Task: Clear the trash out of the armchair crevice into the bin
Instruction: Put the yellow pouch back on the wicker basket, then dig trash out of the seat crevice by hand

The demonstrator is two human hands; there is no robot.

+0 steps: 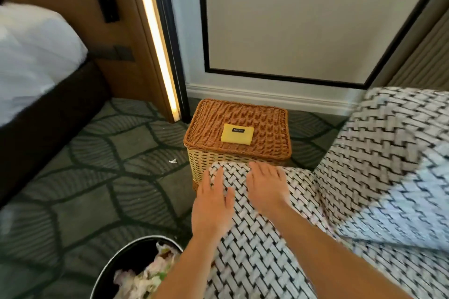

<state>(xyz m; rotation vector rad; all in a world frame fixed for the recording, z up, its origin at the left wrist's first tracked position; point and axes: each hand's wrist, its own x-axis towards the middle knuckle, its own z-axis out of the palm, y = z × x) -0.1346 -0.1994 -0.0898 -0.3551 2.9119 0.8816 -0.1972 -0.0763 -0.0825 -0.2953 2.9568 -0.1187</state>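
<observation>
Fingers [220, 177] of the left hand [213, 204] lie straight and slightly spread, flat on the woven-pattern upholstery of the armchair [364, 153], gripping nothing. Just to their right, the right hand [266, 187] rests the same way, its fingers [257, 170] relaxed and pressed lightly on the rounded front of the same fabric, palm down, nothing held. Both forearms run back from the hands toward the lower edge of the view.

Right of the right fingers the fabric dips into a fold where the padded part meets a paler cushion [413, 201]; whether anything lies in that fold cannot be told.

Just beyond the fingertips stands a wicker basket [267, 143] with its brown lid closed, and a small yellow pouch [237, 134] lies on the lid. Left of the left fingers, apart on the patterned carpet [97, 177], lies a small white scrap [173, 160]. Behind the left wrist, near the forearm, sits the round bin [136, 253], holding crumpled trash [143, 279]. Farther left is a bed [36, 56] with white linen.
</observation>
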